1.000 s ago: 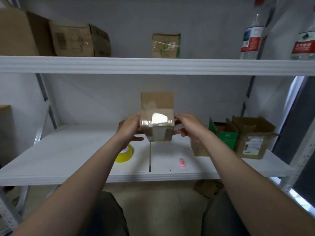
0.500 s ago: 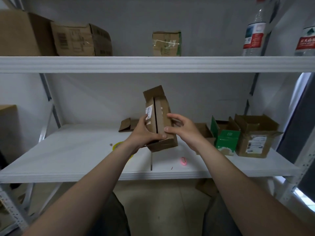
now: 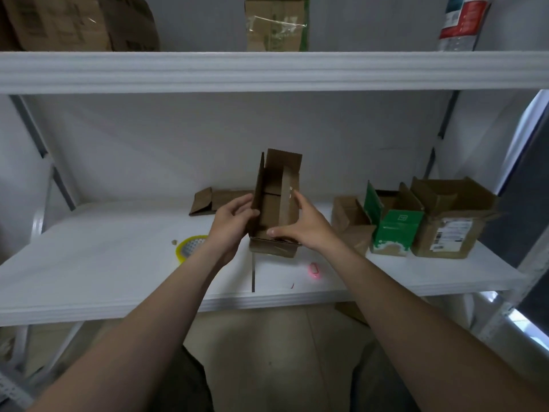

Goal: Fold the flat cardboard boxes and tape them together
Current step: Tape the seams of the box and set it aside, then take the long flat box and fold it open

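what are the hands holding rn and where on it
Both hold the open cardboard box: the left hand grips its left wall, and the right hand clasps its right wall, thumb low near the base.

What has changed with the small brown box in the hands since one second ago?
The small brown cardboard box was turned over. A second ago its taped bottom faced the camera; now its open top with raised flaps does, and it is lower, close to the white shelf. The left hand and right hand kept hold of its sides. The yellow tape roll, small pink object and green carton stayed in place.
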Demonstrator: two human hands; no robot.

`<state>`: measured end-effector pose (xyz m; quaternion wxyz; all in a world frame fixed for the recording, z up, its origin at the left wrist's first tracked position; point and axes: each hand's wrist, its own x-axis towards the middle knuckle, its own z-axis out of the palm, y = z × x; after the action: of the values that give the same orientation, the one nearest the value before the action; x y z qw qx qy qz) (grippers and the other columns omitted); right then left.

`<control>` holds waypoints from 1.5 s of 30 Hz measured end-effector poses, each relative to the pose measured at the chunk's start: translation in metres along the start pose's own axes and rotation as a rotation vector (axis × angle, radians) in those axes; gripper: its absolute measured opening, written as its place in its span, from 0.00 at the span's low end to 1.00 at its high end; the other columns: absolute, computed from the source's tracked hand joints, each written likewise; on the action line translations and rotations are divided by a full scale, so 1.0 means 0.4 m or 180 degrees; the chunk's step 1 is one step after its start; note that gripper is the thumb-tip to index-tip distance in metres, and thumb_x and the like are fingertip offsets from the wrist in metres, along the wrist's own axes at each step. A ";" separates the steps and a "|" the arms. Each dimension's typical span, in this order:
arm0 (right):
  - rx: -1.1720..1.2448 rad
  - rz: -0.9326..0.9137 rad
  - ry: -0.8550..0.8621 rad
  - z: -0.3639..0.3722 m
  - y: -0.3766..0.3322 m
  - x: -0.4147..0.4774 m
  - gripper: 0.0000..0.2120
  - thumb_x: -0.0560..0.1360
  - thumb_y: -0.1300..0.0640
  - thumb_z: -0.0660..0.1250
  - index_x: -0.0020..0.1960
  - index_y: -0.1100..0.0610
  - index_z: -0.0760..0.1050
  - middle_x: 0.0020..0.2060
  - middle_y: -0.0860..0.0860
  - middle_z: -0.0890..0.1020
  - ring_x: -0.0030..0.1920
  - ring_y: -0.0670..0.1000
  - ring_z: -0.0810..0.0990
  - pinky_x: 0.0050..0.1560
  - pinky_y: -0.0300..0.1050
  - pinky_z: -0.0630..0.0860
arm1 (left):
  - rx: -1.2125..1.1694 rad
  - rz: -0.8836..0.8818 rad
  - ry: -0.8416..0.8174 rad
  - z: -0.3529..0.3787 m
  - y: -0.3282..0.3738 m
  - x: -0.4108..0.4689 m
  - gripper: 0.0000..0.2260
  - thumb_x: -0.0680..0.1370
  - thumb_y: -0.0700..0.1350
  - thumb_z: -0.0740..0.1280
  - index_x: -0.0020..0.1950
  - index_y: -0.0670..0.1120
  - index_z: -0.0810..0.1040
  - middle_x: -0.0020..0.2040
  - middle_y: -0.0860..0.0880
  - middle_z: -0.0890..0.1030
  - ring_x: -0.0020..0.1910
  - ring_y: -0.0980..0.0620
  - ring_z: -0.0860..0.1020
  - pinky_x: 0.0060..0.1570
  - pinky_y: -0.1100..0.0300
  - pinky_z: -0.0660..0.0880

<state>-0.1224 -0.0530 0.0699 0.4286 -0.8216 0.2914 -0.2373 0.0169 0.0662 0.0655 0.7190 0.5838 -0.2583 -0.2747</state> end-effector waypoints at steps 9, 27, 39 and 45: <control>0.0164 0.0968 0.0512 -0.044 0.055 0.097 0.31 0.78 0.67 0.65 0.79 0.55 0.63 0.72 0.55 0.73 0.70 0.57 0.73 0.67 0.49 0.73 | -0.0096 -0.0162 -0.0349 -0.023 -0.019 0.107 0.25 0.75 0.29 0.71 0.72 0.40 0.74 0.64 0.43 0.82 0.61 0.48 0.82 0.58 0.57 0.80; -0.2516 0.0497 0.0422 -0.127 0.222 0.230 0.12 0.81 0.67 0.61 0.61 0.60 0.76 0.58 0.59 0.80 0.60 0.59 0.79 0.57 0.51 0.78 | 0.1497 -0.0339 -0.0187 0.191 -0.171 0.290 0.16 0.79 0.37 0.69 0.66 0.45 0.80 0.43 0.43 0.86 0.39 0.41 0.84 0.46 0.44 0.84; -0.2666 0.0387 0.0095 -0.124 0.210 0.236 0.07 0.78 0.64 0.63 0.55 0.59 0.77 0.55 0.58 0.79 0.57 0.61 0.78 0.56 0.55 0.79 | 0.1881 -0.0111 -0.0519 0.179 -0.175 0.287 0.10 0.80 0.42 0.69 0.60 0.45 0.83 0.50 0.47 0.84 0.49 0.47 0.83 0.39 0.54 0.83; -0.2852 -0.0109 0.0142 -0.114 0.125 0.217 0.09 0.79 0.63 0.62 0.53 0.55 0.80 0.49 0.54 0.80 0.46 0.55 0.79 0.45 0.49 0.77 | 0.2539 0.0345 -0.0459 0.043 -0.105 0.259 0.09 0.78 0.44 0.68 0.56 0.50 0.85 0.50 0.51 0.85 0.48 0.51 0.83 0.42 0.56 0.82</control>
<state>-0.1028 -0.1611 0.0636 0.0201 -0.9256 0.3609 -0.1124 0.0752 -0.0248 0.0326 0.4297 0.7817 -0.4246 -0.1550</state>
